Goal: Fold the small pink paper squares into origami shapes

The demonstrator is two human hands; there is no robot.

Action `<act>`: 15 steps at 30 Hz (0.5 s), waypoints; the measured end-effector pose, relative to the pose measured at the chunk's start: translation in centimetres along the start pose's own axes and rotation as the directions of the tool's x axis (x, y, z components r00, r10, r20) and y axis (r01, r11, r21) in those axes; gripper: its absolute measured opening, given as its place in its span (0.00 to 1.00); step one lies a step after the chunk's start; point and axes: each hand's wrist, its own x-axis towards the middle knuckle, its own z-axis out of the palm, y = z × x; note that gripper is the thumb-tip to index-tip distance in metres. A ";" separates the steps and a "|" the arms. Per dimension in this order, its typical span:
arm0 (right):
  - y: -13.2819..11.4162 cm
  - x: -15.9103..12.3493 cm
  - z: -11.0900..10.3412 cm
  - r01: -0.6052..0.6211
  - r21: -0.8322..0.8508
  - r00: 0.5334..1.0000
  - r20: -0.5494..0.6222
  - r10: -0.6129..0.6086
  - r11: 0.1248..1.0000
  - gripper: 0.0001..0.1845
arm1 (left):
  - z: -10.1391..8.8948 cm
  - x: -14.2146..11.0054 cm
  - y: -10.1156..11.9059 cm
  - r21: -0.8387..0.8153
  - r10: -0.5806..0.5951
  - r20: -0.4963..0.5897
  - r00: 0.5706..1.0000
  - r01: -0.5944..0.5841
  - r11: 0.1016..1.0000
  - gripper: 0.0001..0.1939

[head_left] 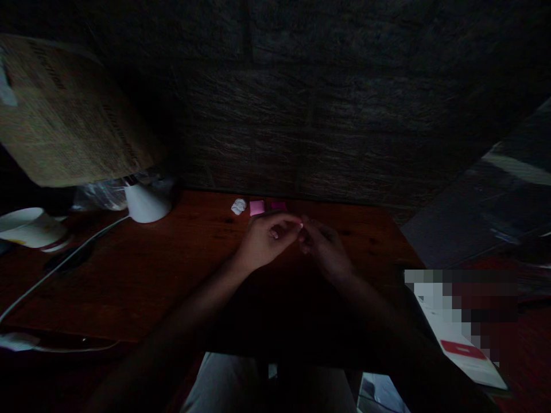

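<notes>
My left hand and my right hand meet over the dark wooden table, fingertips touching. The left thumb and index finger are pinched together, and the right fingers are curled against them. A tiny pinkish spot shows where the fingertips join; it is too small and dim to name. Just beyond the left hand lie a light pink square piece and a darker magenta piece, partly hidden by the fingers. To their left sits a crumpled white lump.
A lamp with a burlap-like shade and white base stands at the left. Near it are a paper cup, a clear plastic bag and a white cable. A white booklet lies at the right edge. A stone-patterned wall rises behind.
</notes>
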 end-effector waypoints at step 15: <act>-0.3 0.1 -0.2 -0.005 0.026 1.000 -0.013 0.006 1.000 0.26 | -0.4 0.2 0.0 0.034 -0.028 0.017 0.999 0.027 0.999 0.10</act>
